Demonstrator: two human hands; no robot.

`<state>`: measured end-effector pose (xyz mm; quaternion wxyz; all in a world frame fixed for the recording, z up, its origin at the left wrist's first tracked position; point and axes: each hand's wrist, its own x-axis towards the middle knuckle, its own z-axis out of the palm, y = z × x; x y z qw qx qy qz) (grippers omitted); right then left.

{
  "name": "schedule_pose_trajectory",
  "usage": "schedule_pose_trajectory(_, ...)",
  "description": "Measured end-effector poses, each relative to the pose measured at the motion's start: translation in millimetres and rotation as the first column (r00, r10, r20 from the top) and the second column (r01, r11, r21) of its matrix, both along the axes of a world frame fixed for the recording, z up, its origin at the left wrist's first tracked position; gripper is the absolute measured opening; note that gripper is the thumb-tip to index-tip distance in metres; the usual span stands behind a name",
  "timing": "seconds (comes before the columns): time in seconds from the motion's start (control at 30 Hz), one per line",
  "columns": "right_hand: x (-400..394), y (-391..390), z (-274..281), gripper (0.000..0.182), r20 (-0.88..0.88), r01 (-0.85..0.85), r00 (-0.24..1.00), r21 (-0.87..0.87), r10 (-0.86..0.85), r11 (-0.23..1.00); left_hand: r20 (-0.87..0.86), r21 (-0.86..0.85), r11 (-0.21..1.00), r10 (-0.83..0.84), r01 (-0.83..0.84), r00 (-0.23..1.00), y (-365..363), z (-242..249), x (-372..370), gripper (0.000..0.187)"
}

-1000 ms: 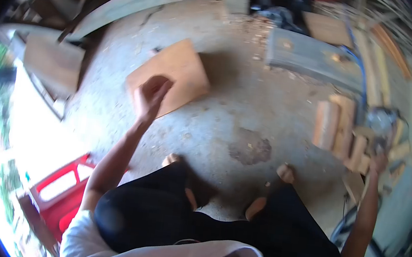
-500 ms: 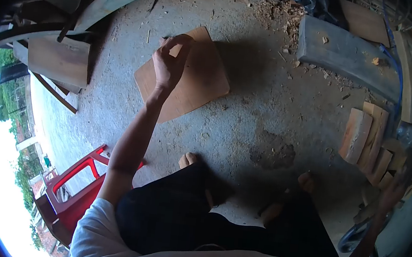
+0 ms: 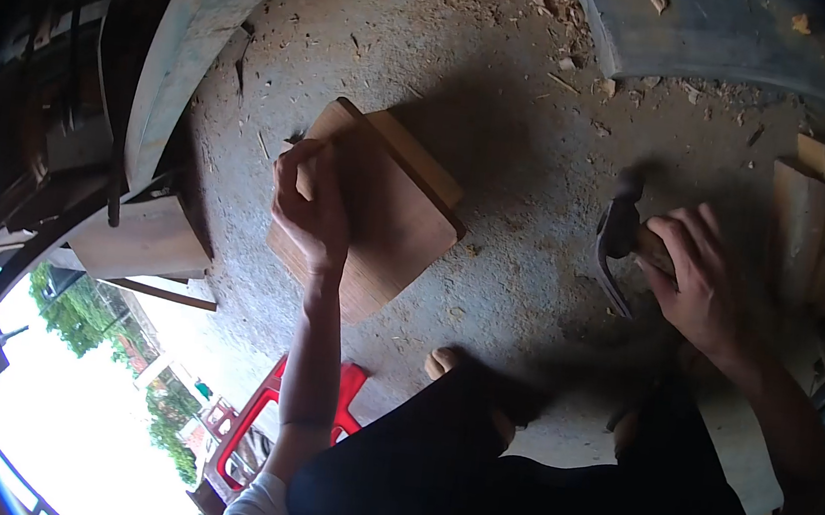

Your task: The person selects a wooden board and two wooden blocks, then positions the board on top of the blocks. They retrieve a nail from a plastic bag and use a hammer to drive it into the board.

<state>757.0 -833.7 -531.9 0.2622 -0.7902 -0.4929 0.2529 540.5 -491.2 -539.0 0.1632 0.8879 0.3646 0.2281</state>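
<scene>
The right hand (image 3: pixel 700 278), half a second ago out at the edge by the stacked wood blocks (image 3: pixel 812 234), has come in gripping a claw hammer (image 3: pixel 620 241), fingers clenched round the handle and the head hanging over the concrete floor (image 3: pixel 533 160). The left hand (image 3: pixel 309 208), which was pinching above the board (image 3: pixel 377 216), now rests on its left edge, fingers curled tight around something small that I cannot make out. The board lies flat in front of the knees, so both hands look set for striking.
</scene>
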Motion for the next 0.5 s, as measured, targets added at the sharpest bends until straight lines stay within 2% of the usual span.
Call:
schedule_pose_trajectory(0.07,-4.0,0.1,-14.2,0.047,-0.002,0.018,1.0,-0.015,-0.018,1.0,-0.012,-0.012,1.0,-0.012,0.012,1.0,-1.9,1.1,1.5,0.01)
schedule_pose_trajectory(0.13,-7.6,0.6,-21.0,0.05,0.079,0.017,0.997,0.006,-0.017,1.0,-0.022,-0.012,1.0,0.002,-0.003,1.0,-1.9,-1.0,0.9,0.01)
schedule_pose_trajectory(0.37,-6.3,4.1,-32.4,0.053,0.012,0.002,1.0,-0.028,-0.001,1.0,-0.109,0.095,0.995,0.011,-0.001,0.994,-0.9,0.6,1.5,0.012)
schedule_pose_trajectory(0.5,-6.1,4.4,-33.2,0.053,0.023,0.018,1.0,-0.034,-0.017,0.999,-0.038,0.01,1.0,0.028,-0.027,0.999,-1.9,-1.9,1.7,0.009)
